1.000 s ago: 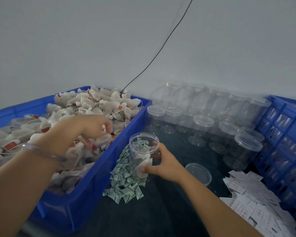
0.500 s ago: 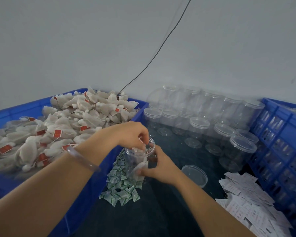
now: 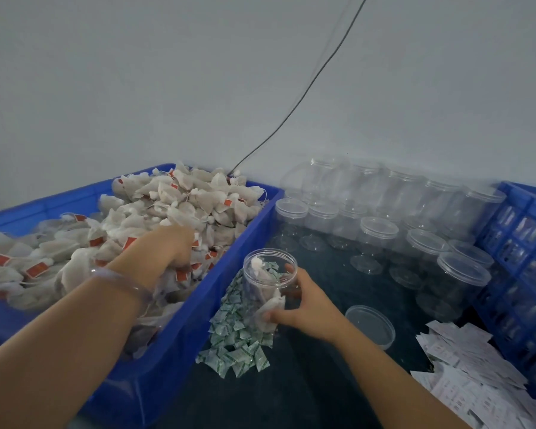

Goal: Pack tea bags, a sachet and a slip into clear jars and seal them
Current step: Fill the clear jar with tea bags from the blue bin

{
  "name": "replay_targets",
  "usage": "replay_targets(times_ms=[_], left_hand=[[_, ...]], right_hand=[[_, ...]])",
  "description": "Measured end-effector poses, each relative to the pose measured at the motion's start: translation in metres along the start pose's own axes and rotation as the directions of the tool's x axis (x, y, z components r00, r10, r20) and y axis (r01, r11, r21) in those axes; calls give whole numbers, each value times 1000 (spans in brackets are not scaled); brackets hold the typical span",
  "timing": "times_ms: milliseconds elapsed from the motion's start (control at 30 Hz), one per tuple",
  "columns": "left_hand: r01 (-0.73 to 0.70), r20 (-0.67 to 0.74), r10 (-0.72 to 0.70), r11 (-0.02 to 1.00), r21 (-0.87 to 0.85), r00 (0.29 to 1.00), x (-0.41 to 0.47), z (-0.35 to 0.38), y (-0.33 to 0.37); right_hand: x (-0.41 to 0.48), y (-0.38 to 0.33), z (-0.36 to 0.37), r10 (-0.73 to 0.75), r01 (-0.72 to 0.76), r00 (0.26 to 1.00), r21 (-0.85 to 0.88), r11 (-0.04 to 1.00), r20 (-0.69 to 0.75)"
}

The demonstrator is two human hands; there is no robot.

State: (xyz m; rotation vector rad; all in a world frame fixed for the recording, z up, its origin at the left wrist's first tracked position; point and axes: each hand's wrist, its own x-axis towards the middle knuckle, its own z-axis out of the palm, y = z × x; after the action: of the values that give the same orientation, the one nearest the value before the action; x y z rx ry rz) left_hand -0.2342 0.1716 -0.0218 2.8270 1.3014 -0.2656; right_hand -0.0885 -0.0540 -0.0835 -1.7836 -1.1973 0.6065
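An open clear jar (image 3: 268, 281) stands on the dark table with a few white tea bags inside. My right hand (image 3: 304, 308) grips its side and base. My left hand (image 3: 171, 246) is sunk into the heap of white tea bags (image 3: 174, 205) with red tags in the blue bin (image 3: 198, 329); its fingers are buried, so I cannot tell what they hold. A pile of green-printed sachets (image 3: 235, 339) lies beside the jar. White paper slips (image 3: 477, 385) are heaped at the lower right. A loose clear lid (image 3: 370, 326) lies right of my right hand.
Several empty clear jars (image 3: 379, 233), most with lids, crowd the back of the table by the wall. A blue slatted crate (image 3: 526, 274) stands at the right edge. A thin dark cable (image 3: 307, 88) runs down the grey wall.
My left hand has left the jar's mouth, where it put in a tea bag, and gone back left into the tea bag heap. My right hand still holds the jar.
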Motion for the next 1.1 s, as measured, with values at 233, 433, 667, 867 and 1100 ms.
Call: replay_targets(times_ms=[233, 433, 667, 867, 1100], left_hand=[[-20, -144, 8, 997, -78, 990, 2, -3, -3], [-159, -248, 107, 966, -202, 963, -7, -12, 4], [-568, -428, 386, 665, -484, 817, -34, -39, 39], [-605, -278, 538, 718, -344, 796, -44, -36, 75], [-591, -324, 507, 558, -583, 799, -40, -27, 79]], right_hand=[[-1, 5, 0, 6, -6, 1000, 5, 1000, -4], [0, 6, -1, 29, -29, 1000, -13, 999, -3], [0, 2, 0, 15, -15, 1000, -21, 1000, -12], [1, 4, 1, -3, 2, 1000, -18, 1000, -31], [1, 9, -1, -7, 7, 1000, -19, 1000, -29]])
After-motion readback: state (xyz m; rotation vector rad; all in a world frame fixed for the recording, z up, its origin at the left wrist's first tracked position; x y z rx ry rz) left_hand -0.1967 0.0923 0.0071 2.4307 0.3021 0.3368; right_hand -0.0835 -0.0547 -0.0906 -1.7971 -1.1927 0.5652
